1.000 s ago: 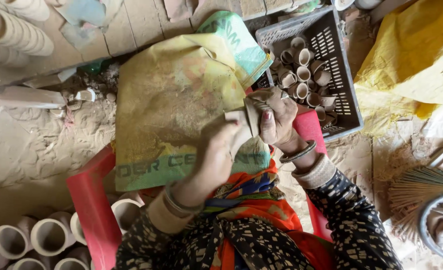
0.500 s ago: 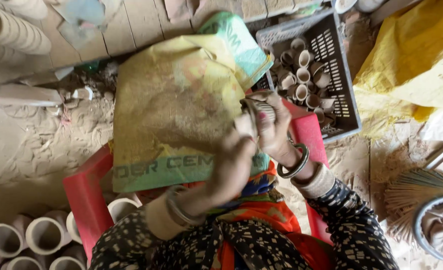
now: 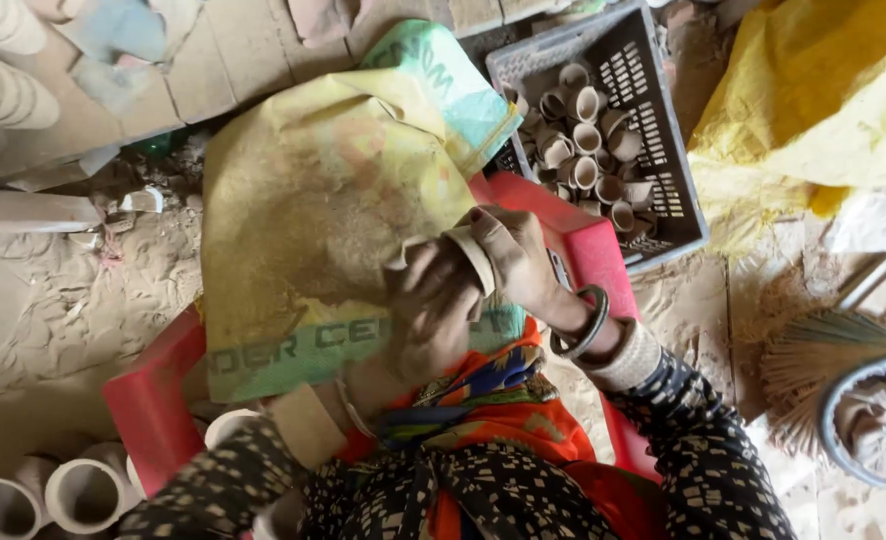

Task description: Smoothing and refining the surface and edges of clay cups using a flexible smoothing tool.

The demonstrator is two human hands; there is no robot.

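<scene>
Both hands meet at the centre of the view over a dusty yellow-green sack [image 3: 313,220] spread across the lap: the right hand [image 3: 518,255] is curled around a small pale clay cup [image 3: 468,255], while the left hand [image 3: 433,310] presses closed against the cup's side, as if rubbing or trimming it. At about one o'clock a dark plastic crate [image 3: 663,130] already holds a pile of similar small cups, and at seven o'clock larger clay pots [image 3: 63,495] stand on the sandy floor. Judging by the filled crate, many cups look finished, and this one is not yet set down with them.
</scene>
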